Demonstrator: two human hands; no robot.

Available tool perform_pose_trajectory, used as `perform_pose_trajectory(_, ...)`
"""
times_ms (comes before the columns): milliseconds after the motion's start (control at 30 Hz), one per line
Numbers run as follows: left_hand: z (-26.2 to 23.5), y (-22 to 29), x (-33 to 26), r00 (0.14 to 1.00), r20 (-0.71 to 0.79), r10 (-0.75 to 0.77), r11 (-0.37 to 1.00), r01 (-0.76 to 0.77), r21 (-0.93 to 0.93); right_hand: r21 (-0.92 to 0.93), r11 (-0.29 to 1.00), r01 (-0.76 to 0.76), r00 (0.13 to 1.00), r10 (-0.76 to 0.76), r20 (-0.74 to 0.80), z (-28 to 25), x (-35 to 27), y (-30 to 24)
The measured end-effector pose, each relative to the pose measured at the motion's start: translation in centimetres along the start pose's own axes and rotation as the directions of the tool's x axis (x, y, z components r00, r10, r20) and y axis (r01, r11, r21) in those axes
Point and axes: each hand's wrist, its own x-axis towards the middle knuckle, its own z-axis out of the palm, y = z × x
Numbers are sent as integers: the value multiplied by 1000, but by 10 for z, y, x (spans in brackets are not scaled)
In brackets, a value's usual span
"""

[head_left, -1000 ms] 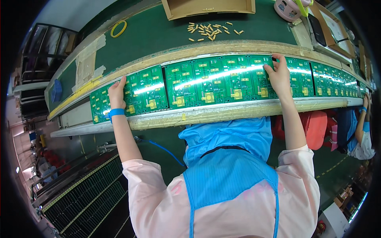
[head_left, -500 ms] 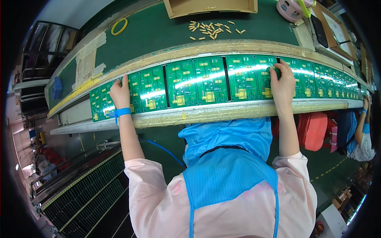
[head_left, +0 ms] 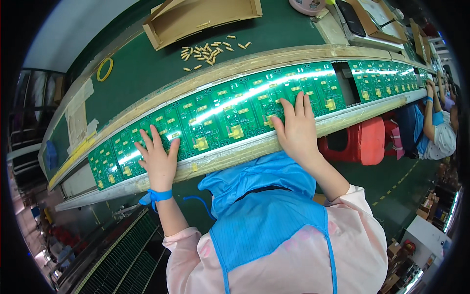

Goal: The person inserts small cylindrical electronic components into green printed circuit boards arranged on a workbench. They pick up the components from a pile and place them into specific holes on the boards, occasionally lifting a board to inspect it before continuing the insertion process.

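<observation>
My left hand (head_left: 159, 159) rests with spread fingers on the green circuit boards (head_left: 186, 115) toward the left end of the row, a blue wrist strap (head_left: 159, 196) round its wrist. Further right, my right hand (head_left: 299, 128) lies over the near edge of the row, fingers stretched out and apart, fingertips on the boards. Neither hand grips anything. The boards sit edge to edge in a long rail track and carry pale yellow pads and patches. Right of my right hand, a dark gap (head_left: 346, 83) parts these boards from another run of boards (head_left: 384, 78).
Beyond the track, a loose pile of small tan cylindrical components (head_left: 208, 51) lies on the green bench, near an open cardboard box (head_left: 205, 22) and a yellow tape ring (head_left: 105, 69). A red stool (head_left: 369, 142) stands right. Another person's arm (head_left: 430, 110) reaches the track's far right.
Both hands have gone from curled to spread fingers. My right hand has come closer to my left. Gaps between the nearby boards have closed, and a wider one shows at right. The view has turned.
</observation>
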Motion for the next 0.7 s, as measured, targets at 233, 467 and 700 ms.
perform_pose_trajectory(233, -12, 36, 9, 938, -219, 268, 958, -236, 160, 190, 980, -55, 991, 31, 130, -24, 76, 16)
perform_pose_trajectory(467, -10, 104, 102, 704, -456, 545, 808, -585, 62, 212, 838, 503, 864, -488, -120, 53, 182, 29)
perform_pose_trajectory(700, -3, 112, 114, 708, -469, 528, 809, -587, 24, 240, 893, 380, 922, -346, -172, 34, 168, 66)
